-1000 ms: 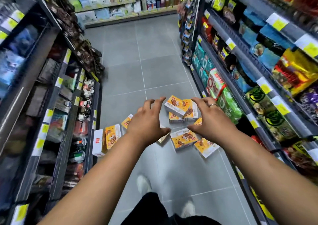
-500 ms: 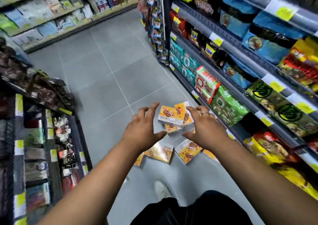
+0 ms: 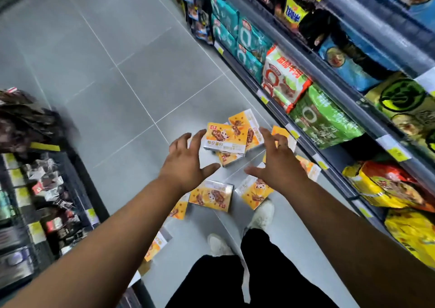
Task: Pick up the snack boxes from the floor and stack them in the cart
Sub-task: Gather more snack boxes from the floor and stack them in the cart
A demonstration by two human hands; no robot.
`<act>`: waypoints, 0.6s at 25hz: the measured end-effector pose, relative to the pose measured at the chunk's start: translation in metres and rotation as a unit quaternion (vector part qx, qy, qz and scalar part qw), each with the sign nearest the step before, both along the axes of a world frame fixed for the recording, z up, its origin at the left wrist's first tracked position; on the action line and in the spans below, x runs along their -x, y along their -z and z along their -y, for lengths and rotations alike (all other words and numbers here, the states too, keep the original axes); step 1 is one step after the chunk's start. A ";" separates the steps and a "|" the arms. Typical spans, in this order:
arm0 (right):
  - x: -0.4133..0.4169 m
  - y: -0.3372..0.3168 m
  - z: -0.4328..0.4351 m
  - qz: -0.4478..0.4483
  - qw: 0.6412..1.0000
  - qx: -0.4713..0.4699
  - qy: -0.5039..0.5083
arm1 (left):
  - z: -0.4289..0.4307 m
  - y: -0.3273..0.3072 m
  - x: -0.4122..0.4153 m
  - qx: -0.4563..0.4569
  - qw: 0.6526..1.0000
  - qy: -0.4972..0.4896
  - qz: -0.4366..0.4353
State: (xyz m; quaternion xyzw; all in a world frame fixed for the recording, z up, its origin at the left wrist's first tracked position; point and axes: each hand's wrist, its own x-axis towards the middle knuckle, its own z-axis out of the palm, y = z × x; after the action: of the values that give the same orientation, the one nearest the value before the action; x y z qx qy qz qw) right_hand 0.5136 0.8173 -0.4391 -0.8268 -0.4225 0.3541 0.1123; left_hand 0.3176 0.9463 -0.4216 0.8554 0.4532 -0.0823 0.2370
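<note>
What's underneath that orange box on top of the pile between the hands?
A second orange box pokes out below the top box, lying on the grey floor. The top box covers most of it, so anything else beneath is hidden.

Orange-and-white snack boxes (image 3: 226, 138) — scattered, some piled — on the grey floor (image 3: 131, 76).

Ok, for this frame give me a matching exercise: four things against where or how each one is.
Things:
1 left hand
2 green bag
3 forward white shoe
4 topmost snack box

Places or states:
A on the low shelf at right
B lying on other boxes
C on the floor, toe by a fallen box
D open, fingers spread, holding nothing

Pairs: 1-D, 2-A, 3-C, 4-B
</note>
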 end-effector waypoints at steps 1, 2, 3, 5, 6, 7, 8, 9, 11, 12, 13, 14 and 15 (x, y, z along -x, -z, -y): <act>-0.006 0.024 -0.009 -0.010 1.000 0.010 -0.001 | -0.010 0.022 -0.003 0.010 1.000 -0.009 -0.009; -0.012 0.049 -0.019 -0.019 1.000 0.015 -0.002 | -0.020 0.044 -0.006 0.019 1.000 -0.019 -0.015; -0.019 0.071 -0.029 -0.024 1.000 0.018 0.000 | -0.031 0.066 -0.009 0.025 0.999 -0.026 -0.018; -0.034 0.119 -0.048 -0.028 0.999 0.022 0.009 | -0.051 0.114 -0.013 0.046 0.998 -0.039 -0.030; -0.040 0.145 -0.057 -0.028 0.999 0.026 0.016 | -0.061 0.143 -0.016 0.060 0.996 -0.046 -0.039; -0.044 0.172 -0.064 -0.030 0.999 0.034 0.023 | -0.069 0.173 -0.018 0.076 0.995 -0.052 -0.045; -0.047 0.201 -0.071 -0.034 0.998 0.041 0.031 | -0.077 0.204 -0.021 0.092 0.993 -0.059 -0.049; -0.048 0.231 -0.076 -0.041 0.997 0.047 0.039 | -0.085 0.234 -0.024 0.107 0.991 -0.066 -0.049; -0.047 0.289 -0.081 -0.052 0.996 0.060 0.050 | -0.100 0.290 -0.027 0.122 0.989 -0.076 -0.044; -0.047 0.313 -0.084 -0.048 0.996 0.060 0.052 | -0.109 0.314 -0.029 0.116 0.989 -0.081 -0.033; -0.048 0.344 -0.088 -0.047 0.996 0.061 0.053 | -0.120 0.342 -0.030 0.111 0.989 -0.090 -0.023; -0.049 0.374 -0.090 -0.051 0.995 0.064 0.057 | -0.130 0.370 -0.030 0.110 0.988 -0.104 -0.018; -0.050 0.404 -0.095 -0.052 0.995 0.062 0.058 | -0.140 0.398 -0.030 0.110 0.986 -0.120 -0.020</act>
State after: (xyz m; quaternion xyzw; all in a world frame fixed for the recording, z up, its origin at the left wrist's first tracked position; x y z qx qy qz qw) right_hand 0.5639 0.9118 -0.8430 -0.8356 -0.3444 0.4155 0.1028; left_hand 0.3480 1.0858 -0.8195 0.7618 0.5454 -0.1193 0.3286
